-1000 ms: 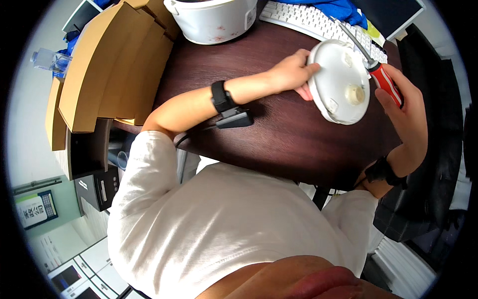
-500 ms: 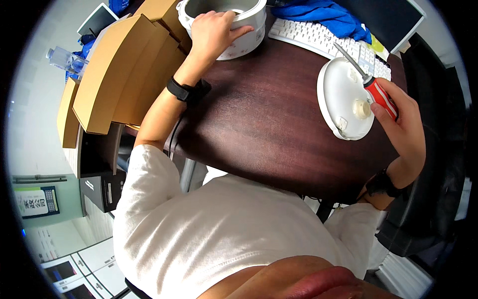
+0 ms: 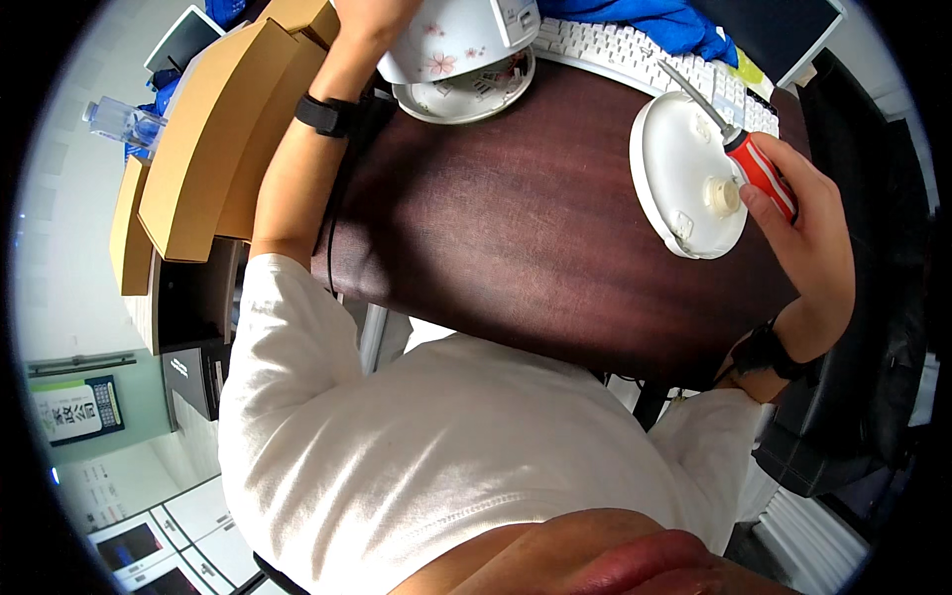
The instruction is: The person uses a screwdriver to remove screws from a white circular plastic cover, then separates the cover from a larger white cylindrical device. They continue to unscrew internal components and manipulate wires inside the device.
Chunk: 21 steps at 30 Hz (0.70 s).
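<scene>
At the top edge, my left hand (image 3: 382, 14) is partly cut off, its fingers out of sight. It is against a white pot-like appliance body with a pink flower print (image 3: 441, 48), resembling a rice cooker, which is tilted up. Beneath it shows a shallow white round base (image 3: 458, 105) with parts inside; the two look separated at the near side. On the right, my right hand (image 3: 808, 218) is closed around a screwdriver (image 3: 759, 174) with a red and black handle, its shaft pointing up and left. Under that shaft lies a white round lid (image 3: 669, 183) with a cream knob (image 3: 723, 195).
A white keyboard (image 3: 605, 52) and a blue cloth (image 3: 659, 25) lie behind, near a monitor (image 3: 773, 35). Cardboard boxes (image 3: 203, 139) and a clear bottle (image 3: 124, 121) stand left. The dark wooden desk (image 3: 496, 218) curves toward me; a black chair (image 3: 843, 416) is at right.
My left hand has moved up and left, tipping the pot-like body so that its printed side faces me and the base shows below. My right hand still holds the screwdriver, almost unmoved.
</scene>
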Tool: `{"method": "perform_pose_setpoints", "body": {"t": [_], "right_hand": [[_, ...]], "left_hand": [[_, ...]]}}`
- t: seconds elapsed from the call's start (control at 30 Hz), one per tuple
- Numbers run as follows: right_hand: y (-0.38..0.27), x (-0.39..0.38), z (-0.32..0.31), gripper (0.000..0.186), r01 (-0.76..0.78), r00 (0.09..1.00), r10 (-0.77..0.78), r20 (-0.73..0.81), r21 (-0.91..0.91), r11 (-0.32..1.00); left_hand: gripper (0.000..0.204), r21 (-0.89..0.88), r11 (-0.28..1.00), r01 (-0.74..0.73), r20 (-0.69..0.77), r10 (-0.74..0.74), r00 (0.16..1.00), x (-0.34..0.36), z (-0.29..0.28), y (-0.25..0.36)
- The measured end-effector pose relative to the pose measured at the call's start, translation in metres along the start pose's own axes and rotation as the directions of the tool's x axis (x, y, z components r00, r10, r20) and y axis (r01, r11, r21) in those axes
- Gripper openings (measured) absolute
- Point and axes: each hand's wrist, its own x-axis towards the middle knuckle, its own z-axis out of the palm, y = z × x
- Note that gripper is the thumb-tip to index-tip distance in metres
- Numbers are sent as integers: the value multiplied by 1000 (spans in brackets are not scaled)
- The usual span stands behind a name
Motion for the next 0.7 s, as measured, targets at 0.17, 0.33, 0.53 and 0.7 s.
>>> {"method": "perform_pose_setpoints", "body": {"t": [0.17, 0.33, 0.53, 0.7], "right_hand": [[1, 1, 1, 38, 10, 1000, -10, 19, 18, 1000], [-2, 2, 5, 39, 7, 999, -7, 31, 16, 1000], [-5, 1, 8, 40, -66, 995, 68, 66, -27, 997], [-7, 3, 11, 41, -23, 995, 24, 98, -11, 1000]], "left_hand": [[53, -223, 921, 319, 173, -285, 943, 27, -42, 20], [61, -293, 855, 428, 296, -344, 891, 39, -43, 5], [68, -201, 851, 486, 397, -382, 834, 39, -46, 13], [69, -148, 842, 519, 518, -381, 766, 45, -59, 28]]}}
